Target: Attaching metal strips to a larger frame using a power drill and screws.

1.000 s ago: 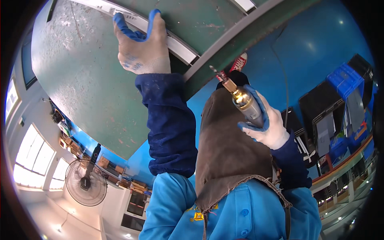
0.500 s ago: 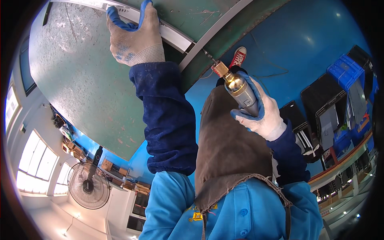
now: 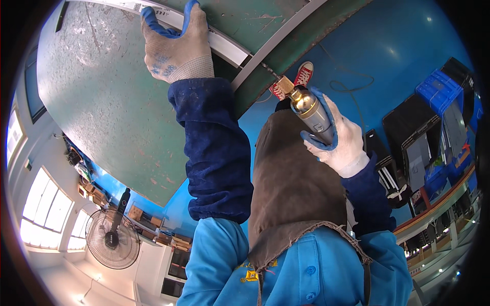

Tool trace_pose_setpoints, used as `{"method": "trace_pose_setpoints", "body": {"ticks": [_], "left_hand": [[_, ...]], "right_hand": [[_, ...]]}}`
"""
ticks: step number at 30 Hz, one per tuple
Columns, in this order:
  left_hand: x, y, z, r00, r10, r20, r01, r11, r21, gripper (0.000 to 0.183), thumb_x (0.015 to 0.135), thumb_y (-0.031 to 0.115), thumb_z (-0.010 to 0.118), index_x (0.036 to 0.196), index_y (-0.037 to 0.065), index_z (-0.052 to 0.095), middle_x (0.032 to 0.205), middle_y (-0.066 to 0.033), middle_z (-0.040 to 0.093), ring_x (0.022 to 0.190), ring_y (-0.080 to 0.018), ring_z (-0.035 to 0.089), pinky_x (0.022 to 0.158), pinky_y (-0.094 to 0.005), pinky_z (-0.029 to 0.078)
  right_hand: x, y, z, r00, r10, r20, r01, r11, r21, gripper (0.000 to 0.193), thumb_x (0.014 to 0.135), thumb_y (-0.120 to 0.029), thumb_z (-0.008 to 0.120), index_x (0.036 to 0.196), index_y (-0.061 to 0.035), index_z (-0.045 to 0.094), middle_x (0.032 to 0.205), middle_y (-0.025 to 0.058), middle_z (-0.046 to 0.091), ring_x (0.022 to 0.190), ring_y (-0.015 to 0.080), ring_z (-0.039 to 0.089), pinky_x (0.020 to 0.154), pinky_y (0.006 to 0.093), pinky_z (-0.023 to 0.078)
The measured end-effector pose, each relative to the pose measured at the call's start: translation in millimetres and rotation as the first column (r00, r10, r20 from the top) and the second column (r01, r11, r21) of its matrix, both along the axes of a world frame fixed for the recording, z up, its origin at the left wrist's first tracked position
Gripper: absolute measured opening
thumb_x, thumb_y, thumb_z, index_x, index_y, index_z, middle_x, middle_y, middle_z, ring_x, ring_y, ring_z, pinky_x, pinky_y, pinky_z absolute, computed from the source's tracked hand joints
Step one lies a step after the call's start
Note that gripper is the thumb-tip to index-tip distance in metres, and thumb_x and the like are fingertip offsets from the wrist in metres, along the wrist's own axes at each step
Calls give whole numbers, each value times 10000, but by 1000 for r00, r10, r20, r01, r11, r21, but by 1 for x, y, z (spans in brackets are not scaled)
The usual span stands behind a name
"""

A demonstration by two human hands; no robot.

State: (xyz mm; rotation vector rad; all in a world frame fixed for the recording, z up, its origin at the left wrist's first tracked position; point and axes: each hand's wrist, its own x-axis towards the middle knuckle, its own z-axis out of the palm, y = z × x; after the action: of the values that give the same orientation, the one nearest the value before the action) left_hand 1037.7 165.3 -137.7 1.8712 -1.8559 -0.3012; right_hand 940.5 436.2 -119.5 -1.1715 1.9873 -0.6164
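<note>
- The green workbench (image 3: 102, 112) is the landmark; a pale metal rail (image 3: 224, 43) lies along its edge.
- The left hand (image 3: 176, 43), gloved, is closed over that rail, fingers curled around it.
- Right of the bench edge, the right hand (image 3: 339, 135) wraps fully around a grey driver tool (image 3: 311, 115).
- The tool looks rigid, fairly heavy and smooth; the barrel is best gripped mid-body.
- Its long axis runs diagonally, bit pointing up-left at the rail.

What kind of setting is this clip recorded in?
Most likely a factory or workshop floor. A gloved right hand holds a powered screwdriver at a green worktable, blue storage crates are stacked on the blue floor, and a pedestal fan stands nearby.
</note>
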Motion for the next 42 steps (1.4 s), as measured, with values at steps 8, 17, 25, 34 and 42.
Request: {"method": "trace_pose_setpoints", "body": {"ticks": [8, 17, 25, 34, 42], "left_hand": [[1, -1, 1, 1000, -24, 12, 24, 1000, -10, 674, 677, 460, 829, 1201, 102, 605, 1051, -192, 687, 908, -282, 705, 776, -368, 589], [-1, 1, 4, 999, -30, -23, 31, 999, 31, 661, 689, 463, 817, 1197, 96, 606, 1030, -193, 690, 890, -283, 705, 764, -365, 590], [1, 0, 1, 999, -39, -5, 39, 999, -6, 662, 684, 461, 813, 1193, 89, 611, 972, -186, 700, 830, -264, 710, 722, -340, 595], [-1, 0, 3, 997, -46, -54, 47, 999, 23, 691, 675, 476, 811, 1204, 79, 609, 927, -188, 700, 789, -250, 708, 688, -325, 594], [0, 1, 8, 998, -39, -47, 42, 997, 59, 698, 683, 475, 805, 1213, 69, 603, 924, -187, 700, 774, -247, 704, 683, -325, 591]], "right_hand": [[-1, 1, 0, 1000, -2, -5, 2, 1000, 7, 894, 623, -179, 824, 1399, -125, 386, 1166, 130, 647, 898, 284, 689, 740, 325, 568], [-1, 8, 4, 999, 17, 30, -16, 999, -35, 895, 614, -163, 815, 1400, -98, 392, 1154, 149, 651, 887, 294, 692, 739, 328, 567], [4, 7, 4, 997, 42, 70, -44, 998, 37, 894, 630, -198, 825, 1406, -125, 387, 1147, 145, 653, 913, 282, 688, 744, 320, 564], [14, 11, -10, 843, -84, 532, 105, 994, -10, 880, 636, -184, 821, 1404, -120, 394, 1112, 159, 657, 893, 302, 688, 748, 337, 564], [21, 7, 0, 996, -49, 76, 48, 999, 7, 865, 641, -176, 820, 1399, -129, 404, 1134, 146, 656, 879, 297, 689, 729, 335, 567]]}}
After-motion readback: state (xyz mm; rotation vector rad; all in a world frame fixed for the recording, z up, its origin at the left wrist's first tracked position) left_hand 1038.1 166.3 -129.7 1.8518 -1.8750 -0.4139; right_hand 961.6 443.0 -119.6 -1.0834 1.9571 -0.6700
